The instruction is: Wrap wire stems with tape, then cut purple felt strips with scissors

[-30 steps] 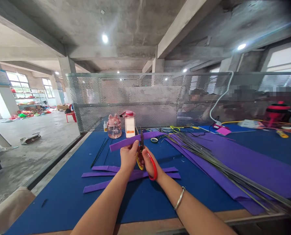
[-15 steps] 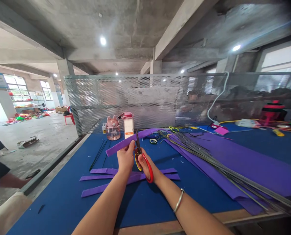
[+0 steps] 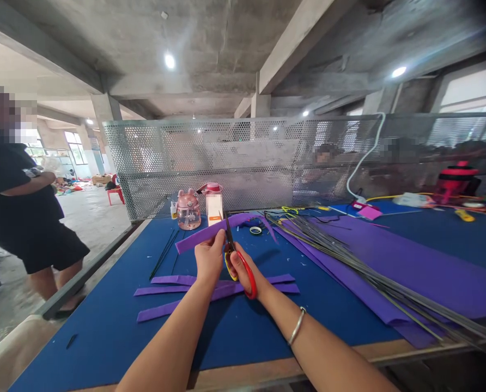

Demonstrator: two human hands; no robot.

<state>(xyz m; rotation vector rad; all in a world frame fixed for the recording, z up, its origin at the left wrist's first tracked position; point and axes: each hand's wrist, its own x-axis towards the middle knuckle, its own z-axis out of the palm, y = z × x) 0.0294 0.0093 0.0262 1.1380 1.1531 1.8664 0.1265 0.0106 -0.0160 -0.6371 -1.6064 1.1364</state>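
Pinched in my left hand (image 3: 209,256) is a purple strip (image 3: 194,237), its near end pointing left and its far end drooping to the right. My right hand (image 3: 245,267) is closed around scissors (image 3: 250,276) with red and yellow handles. The scissor blades point up and meet the strip just right of my left fingertips; whether they are cutting through I cannot tell. Beneath my wrists, several cut purple strips (image 3: 157,313) lie on the blue tabletop (image 3: 116,326), partly hidden by my forearms.
Right of my hands, a bundle of thin grey-green stems (image 3: 361,267) rests on a large purple sheet (image 3: 439,272). A tape roll (image 3: 255,231), a pink bottle (image 3: 189,211) and dark thin sticks (image 3: 164,255) lie ahead. A perforated metal panel (image 3: 210,158) borders the back. A person (image 3: 26,201) stands left.
The far part of the strip now droops down at the right. Both hands stay nearly in place. The person at the left has come further into view.
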